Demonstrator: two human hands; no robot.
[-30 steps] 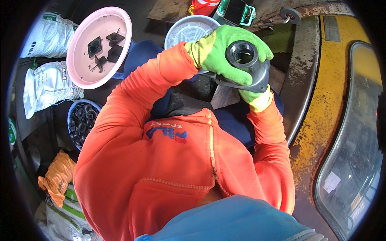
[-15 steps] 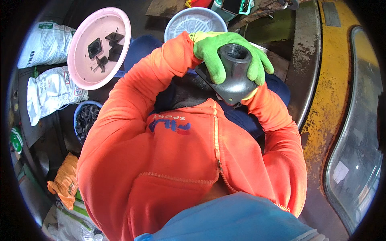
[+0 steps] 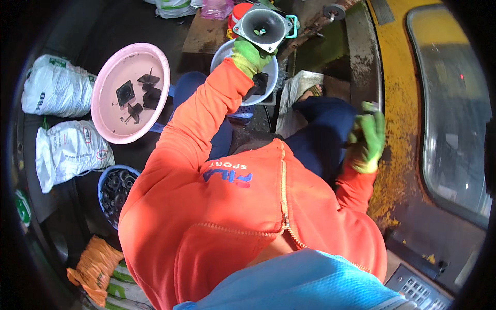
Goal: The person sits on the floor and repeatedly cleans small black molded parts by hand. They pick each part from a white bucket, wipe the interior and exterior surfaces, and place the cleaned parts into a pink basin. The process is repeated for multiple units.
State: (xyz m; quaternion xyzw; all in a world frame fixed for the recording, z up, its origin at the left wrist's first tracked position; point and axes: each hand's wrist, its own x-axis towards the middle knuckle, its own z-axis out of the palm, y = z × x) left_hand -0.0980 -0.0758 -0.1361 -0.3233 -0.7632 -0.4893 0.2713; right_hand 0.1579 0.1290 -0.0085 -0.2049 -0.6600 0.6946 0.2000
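Observation:
My left hand (image 3: 251, 56), in a green glove, reaches far forward and grips a dark grey horn (image 3: 269, 27) by its underside. The horn's wide round mouth faces up, with a squarish flange and corner holes around it. Beneath lies a light blue plastic basin (image 3: 272, 77) with a black part (image 3: 260, 82) in it, partly hidden by my arm. My right hand (image 3: 368, 137), gloved too, is apart from the horn, beside my right knee. Its fingers are bunched, and a small pale bit shows at the fingertips, too small to name.
At the left stands a pink basin (image 3: 103, 121) holding several black flanged parts. Below it are white sacks (image 3: 72, 150), a blue tub of black rings (image 3: 118, 194) and an orange bag (image 3: 95, 268). A rusty yellow machine panel (image 3: 395, 77) with a window borders the right side.
The horn has swung from in front of my chest to far forward, its mouth now turned up. My right hand has let go of it and moved right and back.

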